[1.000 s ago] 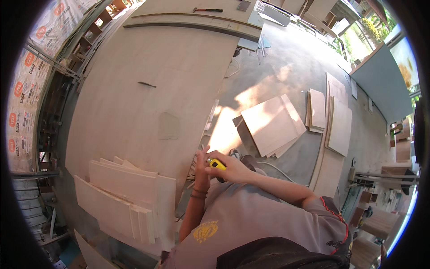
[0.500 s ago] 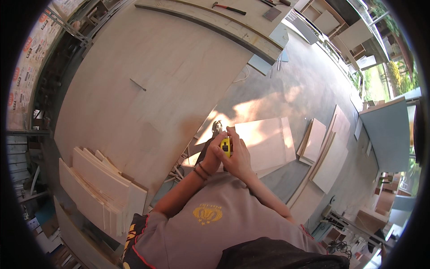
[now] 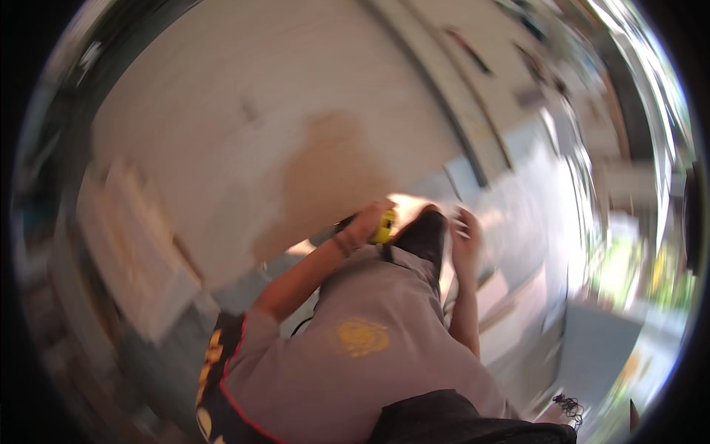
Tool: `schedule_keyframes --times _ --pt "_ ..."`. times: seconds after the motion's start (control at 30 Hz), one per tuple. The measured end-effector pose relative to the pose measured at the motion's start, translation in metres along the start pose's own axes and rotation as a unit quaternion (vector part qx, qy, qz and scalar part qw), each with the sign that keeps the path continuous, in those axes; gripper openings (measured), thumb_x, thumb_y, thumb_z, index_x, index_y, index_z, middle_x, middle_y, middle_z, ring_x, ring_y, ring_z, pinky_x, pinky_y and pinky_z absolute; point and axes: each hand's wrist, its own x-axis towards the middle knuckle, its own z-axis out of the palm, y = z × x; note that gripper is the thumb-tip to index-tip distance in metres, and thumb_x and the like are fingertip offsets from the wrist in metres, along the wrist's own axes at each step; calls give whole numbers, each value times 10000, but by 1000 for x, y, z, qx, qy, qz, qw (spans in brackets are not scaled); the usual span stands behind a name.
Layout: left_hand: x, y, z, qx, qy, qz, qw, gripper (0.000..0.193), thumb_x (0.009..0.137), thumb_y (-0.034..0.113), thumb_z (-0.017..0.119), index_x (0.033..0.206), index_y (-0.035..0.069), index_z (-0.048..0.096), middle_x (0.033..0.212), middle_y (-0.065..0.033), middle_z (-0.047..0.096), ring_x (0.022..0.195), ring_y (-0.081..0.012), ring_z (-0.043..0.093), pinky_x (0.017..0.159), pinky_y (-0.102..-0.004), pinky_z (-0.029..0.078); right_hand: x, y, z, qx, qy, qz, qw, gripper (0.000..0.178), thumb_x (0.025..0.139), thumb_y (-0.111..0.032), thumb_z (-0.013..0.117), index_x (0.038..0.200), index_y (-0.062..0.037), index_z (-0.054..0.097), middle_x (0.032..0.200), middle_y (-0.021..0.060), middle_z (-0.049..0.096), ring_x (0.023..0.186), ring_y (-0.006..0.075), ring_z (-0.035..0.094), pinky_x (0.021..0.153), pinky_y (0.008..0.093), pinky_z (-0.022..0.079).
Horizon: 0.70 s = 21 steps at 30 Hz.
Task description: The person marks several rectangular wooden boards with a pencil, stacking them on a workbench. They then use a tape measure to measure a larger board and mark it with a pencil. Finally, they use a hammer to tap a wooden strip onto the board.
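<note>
My left hand [image 3: 365, 223] is closed around a small yellow and black tape measure [image 3: 385, 226], held in front of my waist at the near edge of a large pale plywood sheet [image 3: 214, 111]. Apart from it, to the right, my right hand [image 3: 465, 238] is raised beyond my dark trouser leg [image 3: 424, 235]. Its fingers look bent but are smeared by motion, so whether anything small is in them does not show. No tape blade can be made out between the two hands.
Several stacked boards [image 3: 133, 251] lean at the left. A long straight bar [image 3: 436, 89] crosses the far side, with a red and black hand tool [image 3: 469, 50] beyond it. At the lower right stands a grey-blue panel [image 3: 599, 344]. The surroundings are blurred.
My right hand has left the tape measure and moved right, while the left keeps hold of it. The whole view has swung round, shifting the far bar and hand tool rightward.
</note>
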Motion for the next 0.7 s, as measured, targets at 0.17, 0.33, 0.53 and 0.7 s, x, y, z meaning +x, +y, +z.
schedule_keyframes --times 0.17,0.33,0.53,0.7 --pt "55 -7 36 17 43 131 990 344 885 272 535 847 -4 737 828 -125 725 733 -231 671 706 -373 528 101 90 -70 93 24 153 984 462 979 -348 605 1363 -94 567 1238 119 617 1129 244 593 925 404 487" --pt "113 -18 73 12 102 194 976 290 843 233 556 878 54 782 930 -117 738 850 -230 665 786 -373 515 223 180 -120 234 70 325 914 851 898 -489 628 1571 -132 249 1539 186 318 1397 329 380 1115 474 338" --pt "165 -13 138 63 127 177 974 287 855 226 600 1036 68 758 900 -129 732 754 -238 695 720 -368 545 364 257 -153 348 9 495 796 1122 843 -612 645 1601 -117 -16 1565 154 254 1373 318 396 1101 492 367" --pt "244 -62 190 327 227 183 899 352 877 325 624 1095 77 749 1068 -179 733 994 -319 701 868 -403 538 409 276 -142 396 -144 471 775 816 911 -474 675 1500 -82 269 1434 132 466 1215 283 539 1021 477 452"
